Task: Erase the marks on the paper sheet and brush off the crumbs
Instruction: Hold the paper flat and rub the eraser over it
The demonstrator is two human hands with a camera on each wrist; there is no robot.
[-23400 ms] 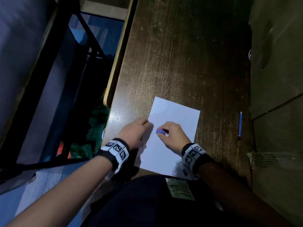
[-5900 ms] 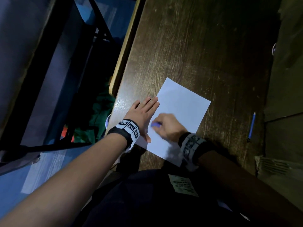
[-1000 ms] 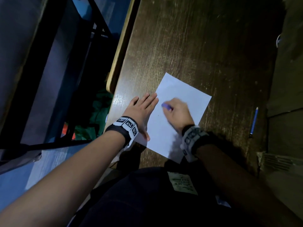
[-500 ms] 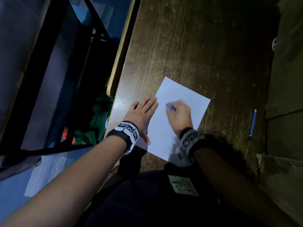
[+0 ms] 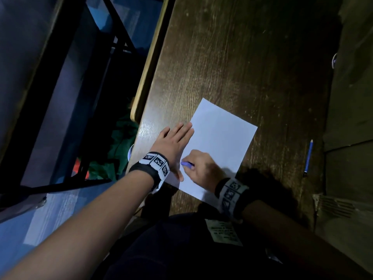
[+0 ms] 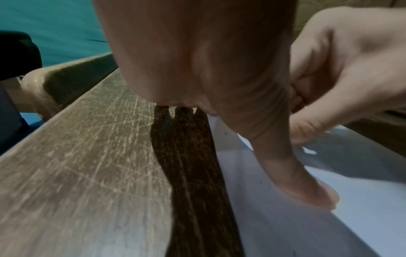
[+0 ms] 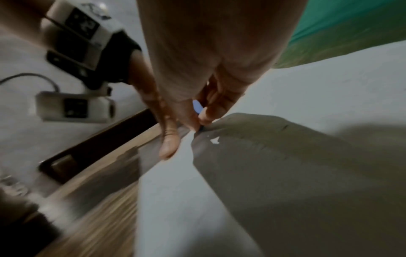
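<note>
A white paper sheet [image 5: 220, 138] lies tilted on the dark wooden table [image 5: 232, 57] near its front edge. My left hand [image 5: 173, 140] lies flat with straight fingers on the sheet's left edge, its thumb [image 6: 305, 187] pressed on the paper [image 6: 329, 226]. My right hand [image 5: 198, 166] pinches a small blue eraser [image 5: 186, 164] against the lower left part of the sheet, just beside the left thumb. In the right wrist view the eraser [image 7: 197, 107] shows between thumb and fingers above the paper [image 7: 329, 83]. A few tiny dark specks dot the paper near the left thumb.
A blue pencil [image 5: 308, 157] lies on the table to the right of the sheet. The table's left edge [image 5: 153, 63] drops off to a floor with a black metal frame [image 5: 60, 98]. A dark wall or panel [image 5: 353, 87] bounds the right side.
My right hand has slid the eraser from the middle of the sheet down toward its lower left, close to the left thumb. The left hand has kept pressing the paper.
</note>
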